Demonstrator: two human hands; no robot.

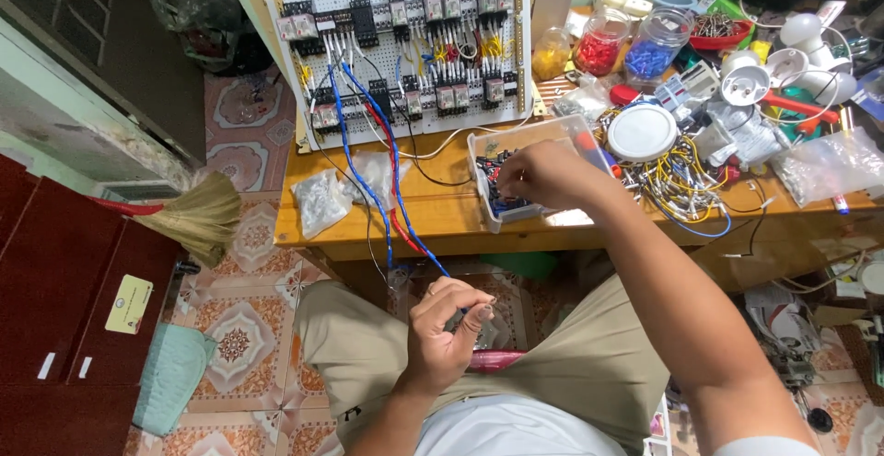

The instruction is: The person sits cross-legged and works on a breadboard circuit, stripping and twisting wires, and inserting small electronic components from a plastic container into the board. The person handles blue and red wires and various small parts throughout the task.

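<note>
My left hand [445, 327] is over my lap, fingers closed around the end of a blue wire [368, 143] and a small dark tool. The blue wire and a red one run up from it to a white perforated wiring board [405, 41] fitted with rows of black relays and terminals, leaning at the back of the wooden table [368, 226]. My right hand [543, 172] reaches into a clear plastic box [488, 147] of small parts on the table, fingers pinched together inside it; what they hold is hidden.
Clear jars of red [600, 49] and blue [652, 51] connectors, a white round lid [642, 132], a tangle of yellow wires [681, 189] and white lamp holders [773, 74] crowd the table's right side. Two plastic bags [322, 200] lie left. A broom [198, 216] lies on the tiled floor.
</note>
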